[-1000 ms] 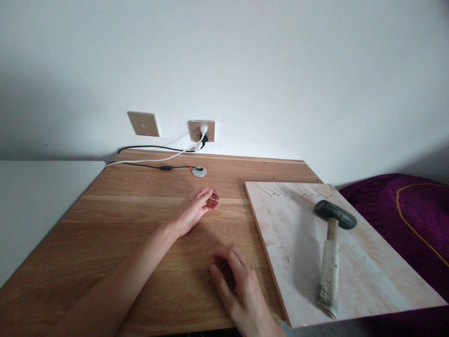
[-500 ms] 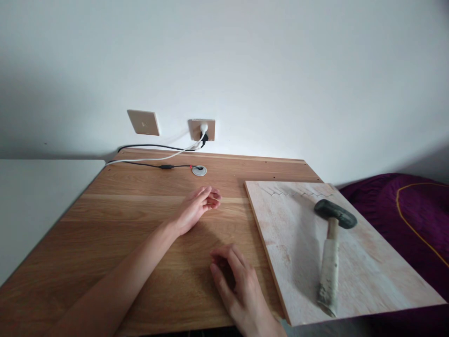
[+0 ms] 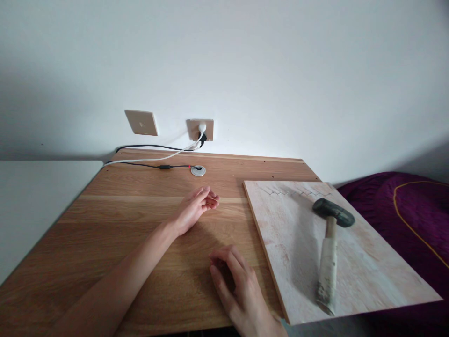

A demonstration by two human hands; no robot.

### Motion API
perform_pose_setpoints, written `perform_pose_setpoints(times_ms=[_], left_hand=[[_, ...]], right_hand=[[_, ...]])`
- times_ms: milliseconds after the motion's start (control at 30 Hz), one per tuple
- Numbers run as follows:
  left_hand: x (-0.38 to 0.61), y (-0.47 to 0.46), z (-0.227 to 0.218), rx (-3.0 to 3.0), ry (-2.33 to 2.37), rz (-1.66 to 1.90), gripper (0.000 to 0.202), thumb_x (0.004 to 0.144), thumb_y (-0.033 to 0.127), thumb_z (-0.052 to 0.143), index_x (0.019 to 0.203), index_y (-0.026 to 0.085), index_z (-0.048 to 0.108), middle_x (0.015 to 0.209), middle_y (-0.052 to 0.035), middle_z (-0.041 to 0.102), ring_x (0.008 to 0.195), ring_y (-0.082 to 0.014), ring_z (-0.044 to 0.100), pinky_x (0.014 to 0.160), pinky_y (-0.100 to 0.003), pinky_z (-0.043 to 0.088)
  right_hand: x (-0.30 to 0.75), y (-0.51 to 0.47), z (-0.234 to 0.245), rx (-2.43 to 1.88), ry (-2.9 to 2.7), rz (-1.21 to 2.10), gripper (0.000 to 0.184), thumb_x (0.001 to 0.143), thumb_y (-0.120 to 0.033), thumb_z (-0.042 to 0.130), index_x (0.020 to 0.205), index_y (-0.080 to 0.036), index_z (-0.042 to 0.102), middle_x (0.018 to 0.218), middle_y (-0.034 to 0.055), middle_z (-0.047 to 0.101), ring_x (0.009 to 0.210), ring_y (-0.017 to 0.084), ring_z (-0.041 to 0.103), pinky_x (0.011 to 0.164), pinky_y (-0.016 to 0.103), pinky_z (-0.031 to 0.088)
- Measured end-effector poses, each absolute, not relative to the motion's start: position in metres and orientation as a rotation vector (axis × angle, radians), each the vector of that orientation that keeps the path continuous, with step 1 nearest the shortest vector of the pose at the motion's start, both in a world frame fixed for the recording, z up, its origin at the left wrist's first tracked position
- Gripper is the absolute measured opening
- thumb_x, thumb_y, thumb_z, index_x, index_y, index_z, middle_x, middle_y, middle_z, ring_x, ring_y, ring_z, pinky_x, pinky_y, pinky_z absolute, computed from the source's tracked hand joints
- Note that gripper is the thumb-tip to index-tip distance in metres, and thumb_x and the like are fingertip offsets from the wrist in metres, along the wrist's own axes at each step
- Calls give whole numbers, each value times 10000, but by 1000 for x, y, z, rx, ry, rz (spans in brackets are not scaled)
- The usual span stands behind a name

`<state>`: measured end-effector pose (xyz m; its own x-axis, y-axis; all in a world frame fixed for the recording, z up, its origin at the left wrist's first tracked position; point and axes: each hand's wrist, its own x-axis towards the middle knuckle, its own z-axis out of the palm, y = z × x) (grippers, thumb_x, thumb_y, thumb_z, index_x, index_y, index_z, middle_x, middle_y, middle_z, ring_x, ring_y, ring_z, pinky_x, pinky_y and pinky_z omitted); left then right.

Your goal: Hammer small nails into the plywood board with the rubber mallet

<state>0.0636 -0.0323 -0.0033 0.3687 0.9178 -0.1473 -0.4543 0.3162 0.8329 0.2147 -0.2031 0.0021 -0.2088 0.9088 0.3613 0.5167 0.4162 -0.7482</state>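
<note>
My left hand (image 3: 196, 208) lies on its side on the wooden tabletop (image 3: 140, 267), its fingers loosely bent and holding nothing. Closer to the front edge, my right hand (image 3: 238, 285) rests with curved fingers, the thumb apart from them and no object between. To its right is a pale board (image 3: 372, 267) with a whitish, patchy surface. On that board lies a mallet (image 3: 329, 252) with a dark, rubber-looking head and a worn white-wrapped handle pointing toward me. Neither hand touches the mallet.
Zigzag marks or thin strips (image 3: 296, 192) run along the board's far end. Black and white cables (image 3: 157, 159) cross the table's back to a wall socket (image 3: 199, 129); one enters a round grommet (image 3: 198, 171). Purple fabric (image 3: 417, 210) is at the right, a white surface (image 3: 42, 201) at the left.
The whole view has shifted very slightly to one side. Both hands, the board and the mallet keep their places relative to each other.
</note>
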Motion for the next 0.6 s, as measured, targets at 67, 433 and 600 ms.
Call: perform_pose_setpoints(times_ms=[67, 433, 600], left_hand=[[63, -32, -3, 782, 710, 1008, 553, 638, 591, 967, 843, 137, 727, 864, -69, 759, 814, -177, 689, 818, -308, 528], [110, -11, 0, 1037, 745, 1004, 447, 825, 609, 804, 951, 186, 736, 1171, -114, 745, 1177, -258, 647, 801, -282, 518], [147, 11, 0, 1262, 810, 972, 655, 988, 776, 428, 1042, 203, 740, 1416, -153, 675, 1425, -336, 524, 663, -266, 492]], right_hand=[[225, -210, 10, -1171, -1966, 449, 286, 1000, -85, 552, 1243, -227, 604, 1072, 58, 720, 956, 174, 744, 847, 264, 633], [383, -226, 35, -1733, -1884, -361, 253, 1055, -370, 540, 1243, -241, 650, 1172, 105, 668, 1046, 278, 718, 886, 415, 612], [485, -238, 9, -2291, -1543, -402, 578, 989, -645, 413, 1278, -195, 631, 1215, 177, 669, 1187, 432, 655, 998, 645, 530]])
